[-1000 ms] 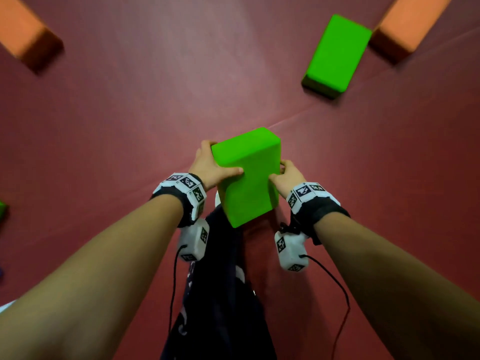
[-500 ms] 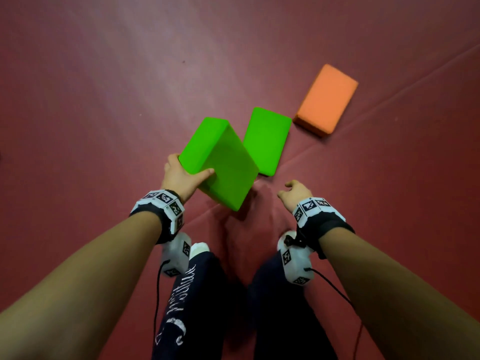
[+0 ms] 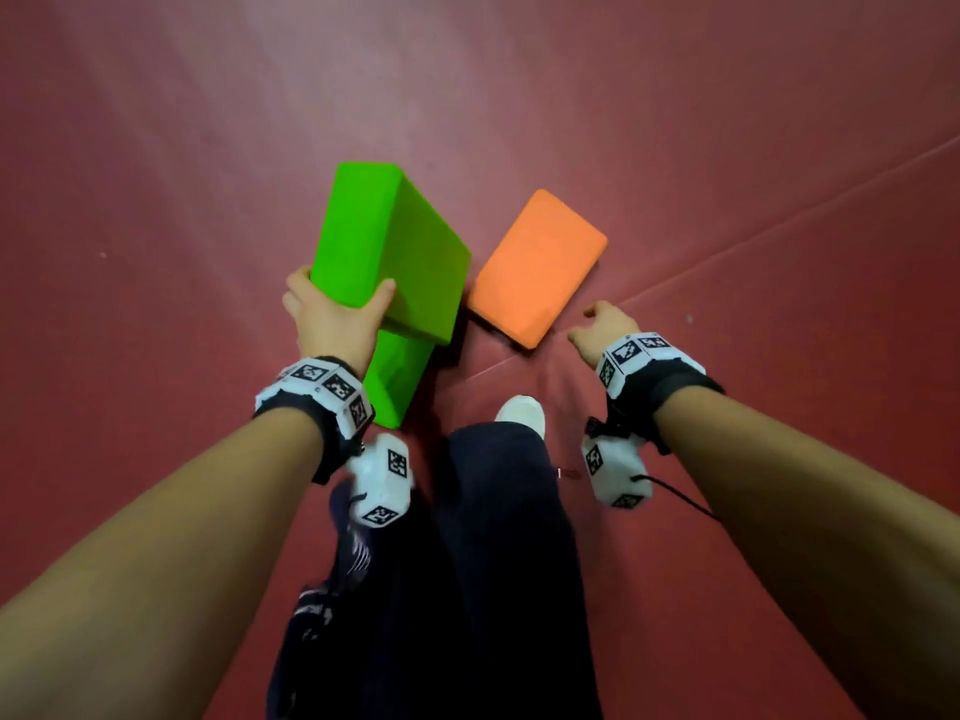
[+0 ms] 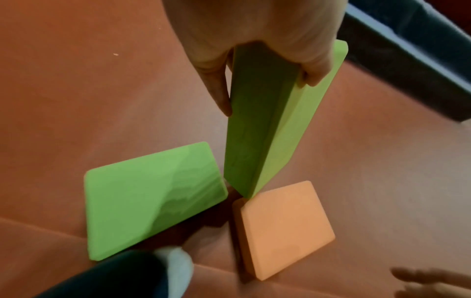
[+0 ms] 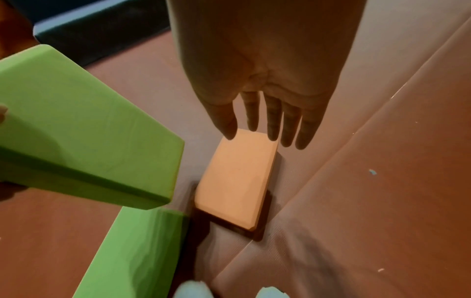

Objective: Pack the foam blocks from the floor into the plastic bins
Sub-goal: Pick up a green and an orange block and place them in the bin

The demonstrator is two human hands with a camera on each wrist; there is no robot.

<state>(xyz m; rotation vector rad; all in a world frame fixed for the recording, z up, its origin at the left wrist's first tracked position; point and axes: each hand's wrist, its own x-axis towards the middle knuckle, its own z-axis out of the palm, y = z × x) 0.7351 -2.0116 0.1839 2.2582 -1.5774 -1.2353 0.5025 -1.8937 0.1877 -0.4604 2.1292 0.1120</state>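
Head view, left hand (image 3: 332, 324) gripping green block (image 3: 384, 241), hiding second green block (image 3: 400, 381), right hand (image 3: 605, 330) seemingly open.

The light is dim and warm. A pale sheen lies on the red floor (image 3: 363, 70) toward the top of the head view, and the corners fall dark. Dark shadow pools beside the orange block (image 5: 237, 179). Both wrist views are soft and smeared at their lower edges. Straight seams bend near the frame edges.
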